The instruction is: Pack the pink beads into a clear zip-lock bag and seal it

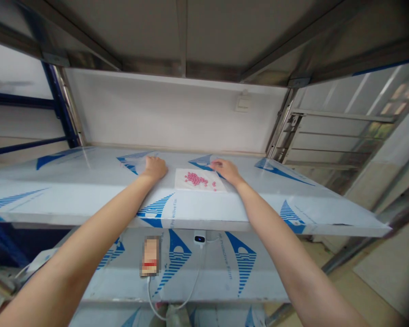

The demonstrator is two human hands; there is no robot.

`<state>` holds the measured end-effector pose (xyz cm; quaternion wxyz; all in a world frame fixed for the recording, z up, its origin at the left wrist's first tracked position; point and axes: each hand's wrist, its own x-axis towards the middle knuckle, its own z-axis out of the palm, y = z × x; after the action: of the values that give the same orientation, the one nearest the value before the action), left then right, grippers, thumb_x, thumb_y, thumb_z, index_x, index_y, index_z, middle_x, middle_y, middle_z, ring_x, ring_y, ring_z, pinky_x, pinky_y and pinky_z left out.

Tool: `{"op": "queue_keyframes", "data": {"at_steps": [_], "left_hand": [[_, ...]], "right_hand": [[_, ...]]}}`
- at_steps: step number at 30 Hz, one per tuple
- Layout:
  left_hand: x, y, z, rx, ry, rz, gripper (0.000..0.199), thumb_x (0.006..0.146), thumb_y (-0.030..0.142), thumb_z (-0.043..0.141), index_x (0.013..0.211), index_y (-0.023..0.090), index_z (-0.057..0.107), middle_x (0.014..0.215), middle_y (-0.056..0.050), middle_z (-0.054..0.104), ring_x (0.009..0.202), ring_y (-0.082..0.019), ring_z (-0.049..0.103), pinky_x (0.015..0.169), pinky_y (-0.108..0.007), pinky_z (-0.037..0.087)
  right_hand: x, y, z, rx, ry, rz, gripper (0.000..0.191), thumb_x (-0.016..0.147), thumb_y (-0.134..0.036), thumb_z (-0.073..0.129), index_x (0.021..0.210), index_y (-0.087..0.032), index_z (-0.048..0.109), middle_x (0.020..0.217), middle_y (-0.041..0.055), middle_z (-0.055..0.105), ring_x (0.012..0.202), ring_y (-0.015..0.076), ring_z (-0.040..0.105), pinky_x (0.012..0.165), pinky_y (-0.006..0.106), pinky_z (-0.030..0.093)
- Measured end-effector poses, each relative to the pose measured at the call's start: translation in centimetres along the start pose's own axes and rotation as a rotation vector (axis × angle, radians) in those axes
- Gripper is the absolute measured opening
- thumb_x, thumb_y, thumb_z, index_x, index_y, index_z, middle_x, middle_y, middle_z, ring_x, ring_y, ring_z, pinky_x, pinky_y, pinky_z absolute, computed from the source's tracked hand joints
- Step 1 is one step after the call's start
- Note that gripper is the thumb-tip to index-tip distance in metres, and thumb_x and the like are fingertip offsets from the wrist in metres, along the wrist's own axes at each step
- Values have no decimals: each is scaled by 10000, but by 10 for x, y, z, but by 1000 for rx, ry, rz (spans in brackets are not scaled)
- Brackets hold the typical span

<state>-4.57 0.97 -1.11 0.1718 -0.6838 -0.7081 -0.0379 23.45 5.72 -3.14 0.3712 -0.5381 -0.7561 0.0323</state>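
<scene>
Sorting pink beads [195,179], I'd guess: right hand [226,169] bunched, left hand [155,168] curled, whether holding anything I can't tell. The next pick wants delicacy.

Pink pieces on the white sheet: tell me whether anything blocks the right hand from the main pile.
Nothing visible does. The right hand is by the far right corner of the white sheet; the few loose pieces lie nearer the viewer, beside the main pile.

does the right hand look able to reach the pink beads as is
Probably yes: the right hand is close to the right side of the white sheet, where the pink beads lie uncovered, and nothing visible blocks the way.
</scene>
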Motion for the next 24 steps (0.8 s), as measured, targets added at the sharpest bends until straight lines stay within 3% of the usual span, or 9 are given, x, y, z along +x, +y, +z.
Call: {"op": "queue_keyframes", "data": {"at_steps": [2,5,10,13,19,24], "left_hand": [[-2,1,-6,-25,-34,12,380,862,246,429,1096,53,658,1141,-266,632,1104,-352,579,867,-415,429],[-2,-1,-13,-42,-59,40,377,827,229,491,1131,69,644,1154,-258,632,1085,-330,604,826,-366,471],[1,-12,-18,-38,-126,89,313,723,178,624,1019,109,700,1057,-236,679,984,-324,653,760,-343,501],[-3,-13,-20,-32,-109,103,263,739,160,607,976,109,709,1003,-234,690,960,-324,657,751,-353,497],[-16,-3,-37,-8,17,82,317,815,43,426,997,98,679,1023,-238,674,1038,-341,614,777,-400,466],[-18,-5,-54,-85,328,37,345,887,56,313,988,72,641,993,-238,651,1001,-346,611,751,-394,427]], "right_hand": [[-1,-4,7,-68,-18,19,458,912,-429,463,1282,-166,525,1093,116,686,1088,274,577,943,424,356],[-2,-7,8,-128,121,28,566,963,-434,333,1433,-119,306,1125,149,668,1146,296,538,981,484,291],[-2,-4,3,-144,133,15,531,959,-435,329,1401,-142,353,1145,145,658,1128,309,537,963,480,291],[-2,-3,3,-149,111,5,496,955,-429,349,1374,-167,393,1125,134,667,1113,300,542,962,468,290],[-1,-3,3,-157,96,-16,425,948,-384,401,1312,-177,474,1082,115,689,1064,281,562,958,457,300],[1,-4,1,-134,132,-41,372,931,-313,445,1276,-197,518,1054,103,699,1053,259,584,960,443,319]]}}
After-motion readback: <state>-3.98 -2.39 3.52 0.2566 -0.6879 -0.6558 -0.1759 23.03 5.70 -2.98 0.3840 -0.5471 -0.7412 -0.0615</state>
